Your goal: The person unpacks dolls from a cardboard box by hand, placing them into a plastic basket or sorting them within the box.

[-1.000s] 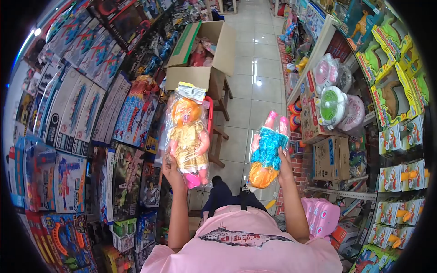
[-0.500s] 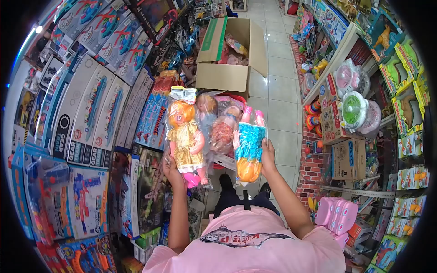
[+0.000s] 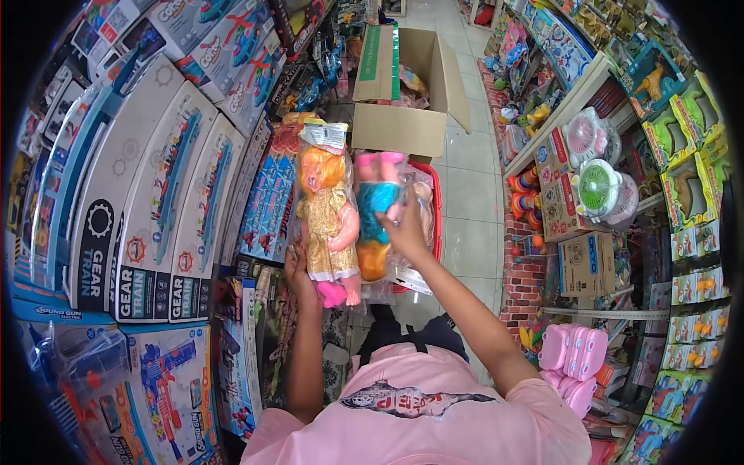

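Note:
My left hand (image 3: pixel 297 267) is closed on the lower left side of a bagged doll (image 3: pixel 324 209) with orange hair and a gold dress, held upright with a card label at its top. Beside it, head down, is a second bagged doll (image 3: pixel 377 203) in blue clothes with pink feet and orange hair. My right hand (image 3: pixel 408 230) grips that doll at its right side. Under the dolls stands a red basket (image 3: pixel 439 225) with more bagged dolls in it, partly hidden by my hand and the dolls.
An open cardboard box (image 3: pixel 399 128) with bagged toys stands beyond the basket. Stacked gear train boxes (image 3: pixel 147 194) line the left. On the right, shelves carry small fans (image 3: pixel 601 188) and pink cases (image 3: pixel 573 353). Tiled floor (image 3: pixel 467 201) runs along the aisle.
My right hand has brought the blue-clothed doll leftward, close beside the gold-dressed doll. The gold-dressed doll has shifted slightly right and up. More of the red basket shows.

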Demonstrator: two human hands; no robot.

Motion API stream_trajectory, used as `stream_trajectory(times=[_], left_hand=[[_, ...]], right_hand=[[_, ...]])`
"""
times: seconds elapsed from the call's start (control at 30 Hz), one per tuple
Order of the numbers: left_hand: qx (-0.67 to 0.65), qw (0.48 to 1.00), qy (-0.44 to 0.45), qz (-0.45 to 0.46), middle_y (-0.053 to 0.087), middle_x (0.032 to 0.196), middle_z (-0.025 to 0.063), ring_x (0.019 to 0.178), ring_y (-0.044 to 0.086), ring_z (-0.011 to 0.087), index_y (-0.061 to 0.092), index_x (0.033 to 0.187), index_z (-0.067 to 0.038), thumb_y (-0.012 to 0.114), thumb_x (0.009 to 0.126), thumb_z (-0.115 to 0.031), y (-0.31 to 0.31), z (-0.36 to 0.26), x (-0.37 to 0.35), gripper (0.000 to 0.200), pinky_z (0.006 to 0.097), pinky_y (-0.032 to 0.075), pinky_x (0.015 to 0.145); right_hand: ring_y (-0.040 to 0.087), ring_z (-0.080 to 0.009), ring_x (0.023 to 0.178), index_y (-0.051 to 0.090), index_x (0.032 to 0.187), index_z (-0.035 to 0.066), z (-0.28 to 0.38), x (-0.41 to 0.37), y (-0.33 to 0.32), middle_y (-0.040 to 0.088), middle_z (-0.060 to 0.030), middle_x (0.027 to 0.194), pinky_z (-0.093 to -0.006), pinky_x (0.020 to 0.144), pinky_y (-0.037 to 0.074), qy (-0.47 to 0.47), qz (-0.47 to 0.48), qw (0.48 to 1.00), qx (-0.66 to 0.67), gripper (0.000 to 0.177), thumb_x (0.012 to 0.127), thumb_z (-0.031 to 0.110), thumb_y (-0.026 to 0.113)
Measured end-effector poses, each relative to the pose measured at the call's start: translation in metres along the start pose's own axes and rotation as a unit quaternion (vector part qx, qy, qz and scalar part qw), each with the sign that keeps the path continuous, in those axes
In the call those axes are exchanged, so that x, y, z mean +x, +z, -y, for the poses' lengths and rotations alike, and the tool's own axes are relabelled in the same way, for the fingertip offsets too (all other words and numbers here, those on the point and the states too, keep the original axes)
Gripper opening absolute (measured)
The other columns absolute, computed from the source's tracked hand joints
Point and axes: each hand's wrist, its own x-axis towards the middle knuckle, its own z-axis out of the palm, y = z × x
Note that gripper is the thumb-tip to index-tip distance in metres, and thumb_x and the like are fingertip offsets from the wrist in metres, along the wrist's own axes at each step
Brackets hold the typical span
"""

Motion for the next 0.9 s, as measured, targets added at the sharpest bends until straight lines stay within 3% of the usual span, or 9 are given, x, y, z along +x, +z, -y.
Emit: stream_trajectory(times=[0.07, 0.13, 0.17, 0.4, 0.6, 0.73, 0.8, 0.83, 0.9], left_hand=[[-0.002, 1.0, 0.0, 0.001, 0.063, 0.116, 0.0093, 0.1, 0.061, 0.0156, 0.054, 0.121, -0.001, 0.056, 0.1, -0.017, -0.011, 0.004, 0.007, 0.027, 0.03, 0.049, 0.087], [0.0, 1.0, 0.004, -0.003, 0.063, 0.116, 0.0092, 0.101, 0.062, 0.0164, 0.054, 0.123, 0.0, 0.057, 0.099, -0.02, -0.014, 0.003, 0.008, 0.031, 0.0308, 0.049, 0.089], [0.003, 1.0, 0.01, -0.007, 0.062, 0.115, 0.009, 0.102, 0.062, 0.0172, 0.054, 0.125, 0.0, 0.059, 0.098, -0.024, -0.016, 0.002, 0.01, 0.035, 0.0316, 0.048, 0.09], [0.004, 1.0, 0.009, -0.023, 0.063, 0.118, 0.0105, 0.105, 0.061, 0.017, 0.054, 0.124, 0.0, 0.055, 0.101, -0.018, -0.03, -0.002, 0.012, 0.03, 0.0313, 0.048, 0.092], [0.0, 1.0, -0.01, -0.013, 0.063, 0.117, 0.0092, 0.102, 0.062, 0.0174, 0.054, 0.125, -0.001, 0.057, 0.1, -0.023, -0.025, 0.001, 0.013, 0.033, 0.0311, 0.049, 0.09], [-0.011, 1.0, -0.011, 0.007, 0.063, 0.114, 0.0087, 0.101, 0.062, 0.0175, 0.054, 0.122, -0.002, 0.055, 0.101, -0.023, -0.014, 0.023, 0.024, 0.03, 0.0316, 0.048, 0.091], [-0.017, 0.999, -0.015, 0.022, 0.062, 0.114, 0.0085, 0.103, 0.061, 0.0174, 0.054, 0.122, -0.003, 0.054, 0.101, -0.023, -0.002, 0.032, 0.025, 0.029, 0.0321, 0.048, 0.091], [0.039, 0.999, 0.001, 0.026, 0.061, 0.114, 0.0075, 0.103, 0.059, 0.0162, 0.054, 0.121, -0.004, 0.053, 0.101, -0.024, 0.012, 0.031, 0.019, 0.028, 0.0319, 0.047, 0.091], [0.128, 0.988, 0.035, 0.084, 0.057, 0.113, 0.0047, 0.105, 0.053, 0.0129, 0.053, 0.121, -0.007, 0.052, 0.102, -0.023, 0.032, 0.029, 0.008, 0.025, 0.0306, 0.043, 0.091]], right_hand=[[0.031, -0.048, 0.136, 0.034, 0.15, 0.013, 0.014, -0.004, 0.008, 0.032, -0.0243, 0.149, -0.0508, 0.106, 0.037, 0.057, 0.064, 0.996, 0.0, 0.078, 0.084, 0.026, 0.072], [0.027, -0.0475, 0.138, 0.038, 0.149, 0.02, 0.01, -0.008, 0.02, 0.031, -0.022, 0.15, -0.0563, 0.11, 0.03, -0.102, 0.123, 0.95, -0.269, 0.072, 0.085, 0.032, 0.07], [0.029, -0.0458, 0.138, 0.042, 0.147, 0.025, 0.007, -0.007, 0.025, 0.035, -0.0214, 0.149, -0.0599, 0.11, 0.026, -0.122, 0.138, 0.938, -0.294, 0.063, 0.089, 0.038, 0.064], [0.034, -0.0442, 0.136, 0.035, 0.15, 0.018, -0.023, -0.008, 0.039, 0.044, -0.0191, 0.145, -0.0602, 0.11, 0.026, -0.056, 0.141, 0.904, -0.4, 0.059, 0.098, 0.041, 0.048], [0.036, -0.0394, 0.136, 0.045, 0.144, 0.012, -0.051, -0.006, 0.011, 0.048, -0.0175, 0.142, -0.0556, 0.109, 0.026, -0.065, 0.133, 0.911, -0.384, 0.053, 0.099, 0.038, 0.046], [0.041, -0.0384, 0.13, 0.048, 0.141, 0.007, -0.042, -0.008, 0.002, 0.047, -0.0174, 0.141, -0.0508, 0.109, 0.028, -0.068, 0.123, 0.942, -0.303, 0.049, 0.1, 0.033, 0.047], [0.036, -0.0319, 0.135, 0.038, 0.147, 0.003, -0.015, -0.01, -0.003, 0.044, -0.0163, 0.144, -0.0413, 0.108, 0.031, 0.0, 0.118, 0.991, 0.068, 0.057, 0.102, 0.036, 0.045], [0.041, -0.0337, 0.132, 0.032, 0.149, 0.001, 0.012, -0.016, -0.009, 0.041, -0.0197, 0.144, -0.0412, 0.109, 0.034, 0.082, 0.128, 0.945, 0.288, 0.063, 0.099, 0.035, 0.052], [0.038, -0.0328, 0.135, 0.027, 0.15, 0.0, 0.051, -0.018, -0.021, 0.038, -0.0205, 0.146, -0.041, 0.11, 0.033, 0.065, 0.101, 0.965, 0.231, 0.07, 0.097, 0.037, 0.056]])
